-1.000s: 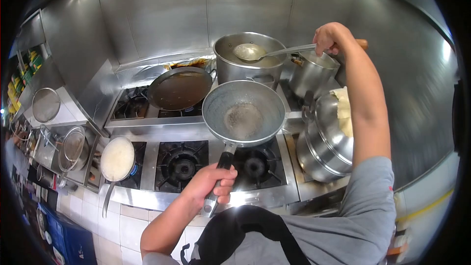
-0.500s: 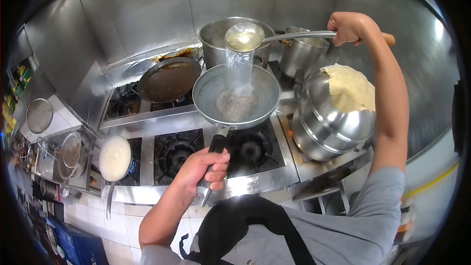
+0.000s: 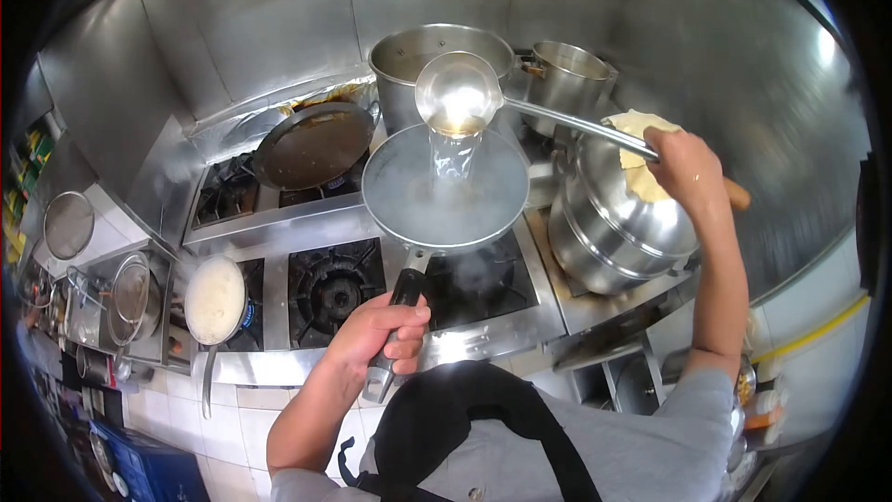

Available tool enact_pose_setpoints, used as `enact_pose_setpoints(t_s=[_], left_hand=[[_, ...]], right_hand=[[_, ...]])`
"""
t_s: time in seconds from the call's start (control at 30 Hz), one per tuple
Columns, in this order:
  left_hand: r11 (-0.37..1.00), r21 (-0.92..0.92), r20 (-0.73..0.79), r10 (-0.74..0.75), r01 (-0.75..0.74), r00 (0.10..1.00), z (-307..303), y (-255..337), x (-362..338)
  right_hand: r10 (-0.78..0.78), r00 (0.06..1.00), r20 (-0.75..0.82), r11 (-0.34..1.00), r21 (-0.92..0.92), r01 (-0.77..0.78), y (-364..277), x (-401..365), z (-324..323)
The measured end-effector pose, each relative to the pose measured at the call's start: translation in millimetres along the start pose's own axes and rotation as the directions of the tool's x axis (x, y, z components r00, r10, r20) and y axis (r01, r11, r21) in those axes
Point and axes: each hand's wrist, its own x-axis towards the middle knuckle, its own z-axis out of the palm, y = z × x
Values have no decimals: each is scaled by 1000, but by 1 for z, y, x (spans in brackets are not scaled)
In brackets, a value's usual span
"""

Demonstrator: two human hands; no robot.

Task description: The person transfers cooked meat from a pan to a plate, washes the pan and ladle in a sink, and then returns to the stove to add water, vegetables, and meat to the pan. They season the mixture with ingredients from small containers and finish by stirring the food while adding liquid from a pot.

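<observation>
- grey frying pan (image 3: 378, 188), black handle (image 3: 409, 287) in left hand (image 3: 379, 332)
- silver ladle (image 3: 453, 84), orange-brown grip (image 3: 737, 193) in right hand (image 3: 686, 167)
- cream cloth (image 3: 641, 180) beside right hand
- blue crate (image 3: 153, 465) left of both hands

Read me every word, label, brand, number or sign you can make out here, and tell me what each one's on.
No text can be read anywhere in this view.
Green packages at the far left: too small and blurred to make out any print.
Blue crate at the lower left: no legible lettering.
Pan and ladle: no readable marking.
</observation>
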Motion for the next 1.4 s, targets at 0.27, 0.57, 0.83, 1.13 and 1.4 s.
enact_pose_setpoints(t_s=[0.27, 0.57, 0.83, 1.13, 1.4], left_hand=[[1000, 6, -5, -31, 31, 1000, -1, -4, 3], [1000, -7, -12, -5, 5, 1000, 8, -13, 8], [999, -25, -18, -26, 25, 999, 9, -20, 13], [999, -45, -51, -32, 30, 998, 10, -23, 19], [1000, -4, -79, -30, 29, 996, 14, -16, 25]], right_hand=[[-37, 992, -117, 998, -49, 31, 6, 70, 28], [-70, 998, -1, 977, -200, 68, -64, 232, 67], [-54, 987, 152, 971, -220, 87, -94, 257, 89], [-1, 793, 609, 965, -207, 160, -100, 286, 69], [181, 630, 755, 983, -158, -93, -66, 299, 38]])
